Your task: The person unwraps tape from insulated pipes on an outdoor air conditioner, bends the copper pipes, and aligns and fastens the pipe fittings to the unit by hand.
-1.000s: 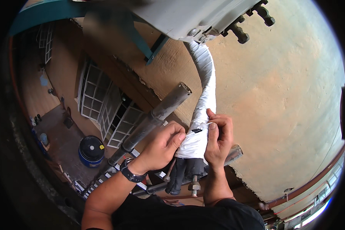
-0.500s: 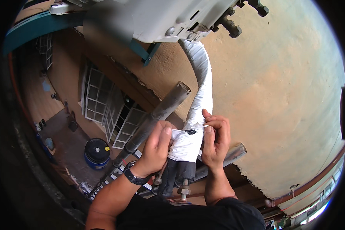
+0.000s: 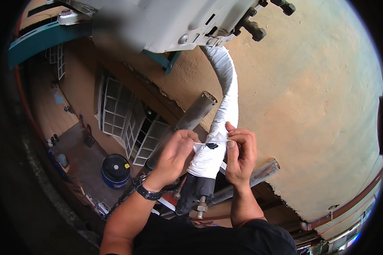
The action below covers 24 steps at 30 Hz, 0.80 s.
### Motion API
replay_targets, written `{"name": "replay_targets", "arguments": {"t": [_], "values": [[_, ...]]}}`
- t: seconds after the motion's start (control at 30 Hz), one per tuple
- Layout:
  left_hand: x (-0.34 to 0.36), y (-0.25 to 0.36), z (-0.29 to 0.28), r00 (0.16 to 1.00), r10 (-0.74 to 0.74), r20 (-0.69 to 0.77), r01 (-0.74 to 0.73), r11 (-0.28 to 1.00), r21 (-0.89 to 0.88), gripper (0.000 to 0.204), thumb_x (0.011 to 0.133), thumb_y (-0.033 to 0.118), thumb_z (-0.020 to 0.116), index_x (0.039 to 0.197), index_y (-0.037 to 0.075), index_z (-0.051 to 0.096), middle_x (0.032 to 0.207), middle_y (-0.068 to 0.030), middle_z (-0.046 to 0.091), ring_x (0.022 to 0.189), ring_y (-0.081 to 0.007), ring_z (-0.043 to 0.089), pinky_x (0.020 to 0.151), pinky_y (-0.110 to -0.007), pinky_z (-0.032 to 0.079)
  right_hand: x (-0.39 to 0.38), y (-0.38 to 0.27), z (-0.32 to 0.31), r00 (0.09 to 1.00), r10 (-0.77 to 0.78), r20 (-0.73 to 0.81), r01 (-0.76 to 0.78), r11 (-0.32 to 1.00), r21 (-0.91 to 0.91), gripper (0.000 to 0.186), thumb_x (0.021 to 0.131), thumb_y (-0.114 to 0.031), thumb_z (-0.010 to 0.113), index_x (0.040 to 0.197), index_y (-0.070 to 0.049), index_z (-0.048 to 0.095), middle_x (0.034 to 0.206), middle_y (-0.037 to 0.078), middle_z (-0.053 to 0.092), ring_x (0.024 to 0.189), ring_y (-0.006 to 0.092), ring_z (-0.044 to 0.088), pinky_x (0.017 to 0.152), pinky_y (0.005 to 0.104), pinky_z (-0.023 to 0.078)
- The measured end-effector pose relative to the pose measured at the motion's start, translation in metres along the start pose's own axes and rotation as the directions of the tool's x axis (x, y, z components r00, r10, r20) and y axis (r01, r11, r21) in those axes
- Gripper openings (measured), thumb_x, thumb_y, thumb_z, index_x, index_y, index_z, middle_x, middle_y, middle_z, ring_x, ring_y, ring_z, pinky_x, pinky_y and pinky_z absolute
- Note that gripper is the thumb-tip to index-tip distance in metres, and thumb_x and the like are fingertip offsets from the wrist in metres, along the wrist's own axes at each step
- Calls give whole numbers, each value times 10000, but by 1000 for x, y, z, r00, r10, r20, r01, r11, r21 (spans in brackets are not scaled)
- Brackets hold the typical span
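Note:
A bundle of pipes wrapped in white tape [image 3: 229, 93] curves down from a pale metal casing. On its left side my left hand [image 3: 171, 159] is closed, pinching a thin stretched strip of the white tape [image 3: 200, 145]. Opposite it, my right hand [image 3: 241, 157] pinches the tape at the bundle's right edge between thumb and curled fingers. A small black gap [image 3: 211, 145] shows in the wrapping between my hands. Below the wrap, black foam insulation [image 3: 205, 187] sticks out, and a metal flare nut [image 3: 201, 208] sits at the pipe end.
Overhead hangs the pale casing [image 3: 170, 27] with dark valve fittings [image 3: 254, 30], beside a teal bracket [image 3: 51, 40]. Grey metal tubes [image 3: 202, 106] stand behind the bundle. A plaster wall [image 3: 306, 106] rises at right. Far below left are a blue drum [image 3: 115, 172] and white-framed windows [image 3: 115, 106].
My left hand has shifted slightly right and its fingers have turned, the tape strip now thinner and tauter. My right hand keeps its pinch. The whole view has shifted a little.

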<state>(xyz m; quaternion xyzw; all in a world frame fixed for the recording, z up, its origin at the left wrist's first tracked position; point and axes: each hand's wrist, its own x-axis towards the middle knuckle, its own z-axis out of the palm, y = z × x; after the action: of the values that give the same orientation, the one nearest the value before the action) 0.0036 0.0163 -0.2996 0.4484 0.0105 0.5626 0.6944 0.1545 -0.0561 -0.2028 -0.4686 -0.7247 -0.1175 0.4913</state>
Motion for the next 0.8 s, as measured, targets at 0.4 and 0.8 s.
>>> {"name": "replay_targets", "arguments": {"t": [0.4,0.8], "values": [[27,62,3,798,285,531,-598,489,635,343,885,-22,714,1216,69,720,1001,-112,644,884,-254,691,758,-348,573,12,-10,0,999,-39,16,41,986,-161,84,909,113,593,965,52,610,1013,180,625,1027,323,716,918,413,583],[27,70,25,827,157,539,-562,261,785,402,838,-41,673,1227,57,668,1048,-111,567,969,-323,672,801,-412,582,11,-2,10,981,81,-174,-95,993,-75,52,949,85,581,964,35,585,1020,181,624,984,322,716,832,389,548]]}}
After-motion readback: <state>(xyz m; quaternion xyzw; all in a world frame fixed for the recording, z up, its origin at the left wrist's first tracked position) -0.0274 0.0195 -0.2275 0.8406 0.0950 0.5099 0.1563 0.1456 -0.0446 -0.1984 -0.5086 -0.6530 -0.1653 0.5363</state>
